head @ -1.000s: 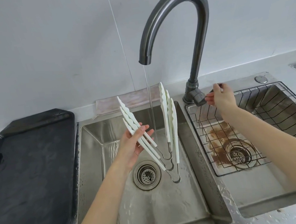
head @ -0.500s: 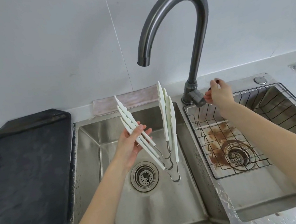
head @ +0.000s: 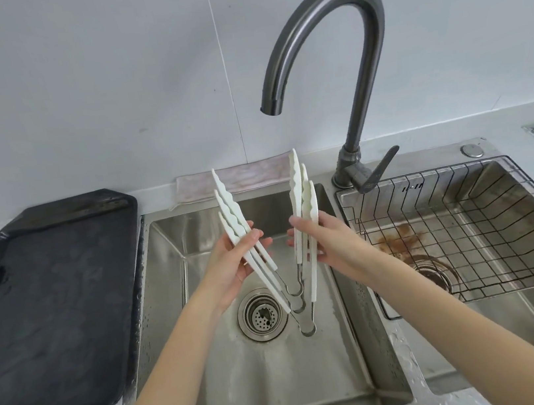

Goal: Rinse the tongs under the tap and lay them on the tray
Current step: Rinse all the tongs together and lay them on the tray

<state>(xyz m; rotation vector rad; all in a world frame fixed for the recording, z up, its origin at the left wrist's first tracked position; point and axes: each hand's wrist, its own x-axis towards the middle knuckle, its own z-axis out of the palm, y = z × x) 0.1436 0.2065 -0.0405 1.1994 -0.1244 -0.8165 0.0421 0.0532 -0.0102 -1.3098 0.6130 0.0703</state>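
Observation:
Three white tongs (head: 296, 198) are held together as a V over the left sink basin (head: 276, 367), tips up, metal hinges down near the drain. My left hand (head: 233, 263) grips the left arms of the tongs. My right hand (head: 319, 239) grips the right arms. The dark grey tap (head: 320, 38) arches above them and no water runs from its spout. The black tray (head: 47, 318) lies on the counter left of the sink, wet and bare.
A wire basket (head: 469, 224) sits in the right basin, which has a brown stain by its drain. The tap lever (head: 378, 168) points right. A folded pinkish cloth (head: 248, 177) lies behind the left basin against the white wall.
The water stopped running. My right hand left the tap lever and moved left to take hold of the right arms of the tongs. My left hand kept its grip.

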